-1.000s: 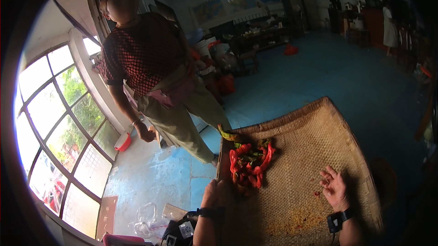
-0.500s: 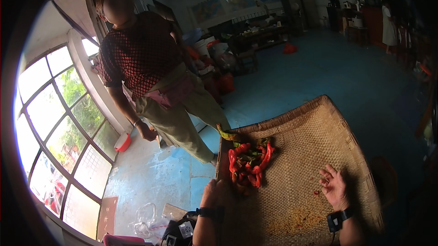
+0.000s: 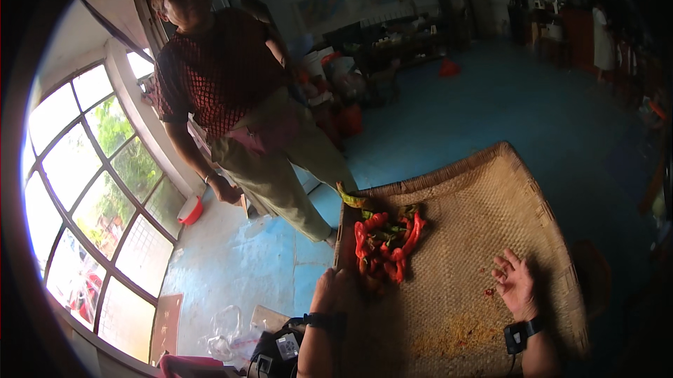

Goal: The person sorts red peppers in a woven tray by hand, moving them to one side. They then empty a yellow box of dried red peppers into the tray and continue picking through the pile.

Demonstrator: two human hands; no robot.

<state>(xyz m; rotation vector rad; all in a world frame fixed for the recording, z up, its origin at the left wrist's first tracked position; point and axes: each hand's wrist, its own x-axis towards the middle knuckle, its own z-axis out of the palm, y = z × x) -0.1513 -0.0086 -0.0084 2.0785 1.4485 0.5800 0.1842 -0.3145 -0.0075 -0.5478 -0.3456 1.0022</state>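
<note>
Peppers (image 3: 401,254), mostly red, sit heaped in the far-left part of the woven tray (image 3: 484,217), with a yellow-green pepper (image 3: 352,200) against its far-left corner. Left hand (image 3: 329,292) is at the tray's left rim; fingers lost in shadow, so can't tell whether that grip holds the edge. Right hand (image 3: 517,287) is over the tray's right part: grip wide, fingers loosely curled, nothing seen in it, contact with the weave unclear. Red scrap (image 3: 489,292) just beside its fingers; pale seeds (image 3: 456,336) scattered at the tray's near side. To do this well, I'd support the left rim firmly and hold the tray level; a left tilt could roll the heap over the corner. Go lightly near the seeds. Edges: right rim is near the right wrist, so work inward. Best room is the weave between heap and right hand. Person (image 3: 217,90) stands beyond the tray's far-left corner, so avoid swinging there.
</note>
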